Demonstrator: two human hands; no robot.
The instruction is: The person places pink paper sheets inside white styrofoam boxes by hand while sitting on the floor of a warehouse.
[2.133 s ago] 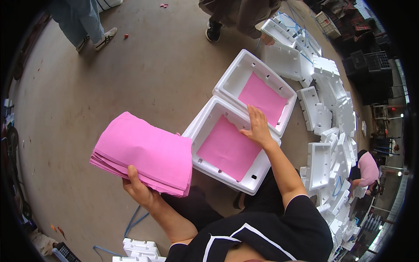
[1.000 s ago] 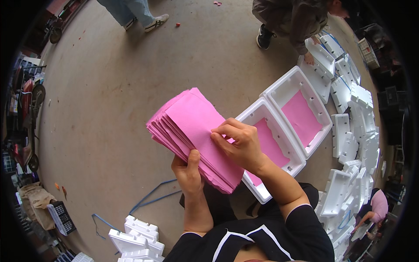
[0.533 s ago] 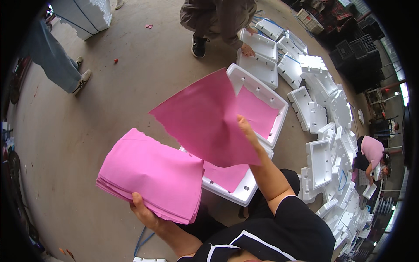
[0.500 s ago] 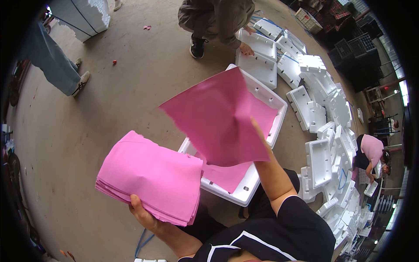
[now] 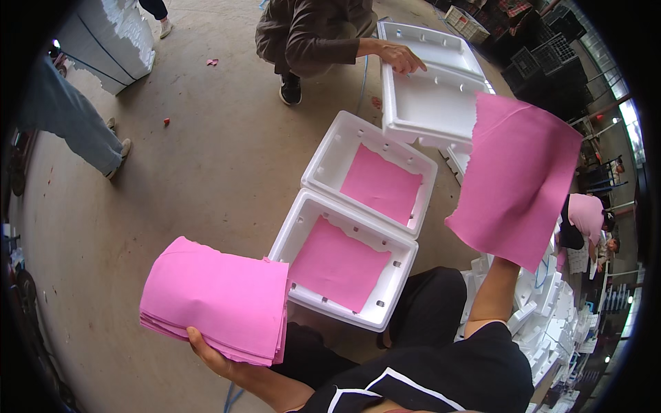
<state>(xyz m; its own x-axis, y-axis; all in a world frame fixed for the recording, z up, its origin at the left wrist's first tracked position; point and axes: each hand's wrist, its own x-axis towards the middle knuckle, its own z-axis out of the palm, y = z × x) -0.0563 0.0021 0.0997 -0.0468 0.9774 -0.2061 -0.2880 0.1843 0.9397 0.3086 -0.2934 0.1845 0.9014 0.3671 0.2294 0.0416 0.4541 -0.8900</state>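
Note:
A thick stack of pink paper sheets (image 5: 213, 296) rests in my left hand (image 5: 208, 352), its thumb over the edge and its fingers underneath. Raised at the right is a single pink sheet (image 5: 520, 179); my right hand (image 5: 507, 267) grips it from behind, so the fingers are hidden. Between my arms, the near white foam box (image 5: 407, 272) holds a flat pink sheet (image 5: 341, 265) on its bottom. Touching it, the far white foam box (image 5: 428, 196) has another pink sheet (image 5: 382, 182) inside.
A crouching co-worker's hand (image 5: 403, 56) is at joined white foam boxes (image 5: 441, 96) beyond mine. Many foam boxes (image 5: 551, 337) lie piled at the right. Someone in blue trousers (image 5: 76, 117) stands at the left near a strapped white foam stack (image 5: 110, 48).
My right hand has swung right with its sheet, uncovering two lined boxes. The co-worker's boxes have come nearer. The left-hand stack has shifted slightly down and left.

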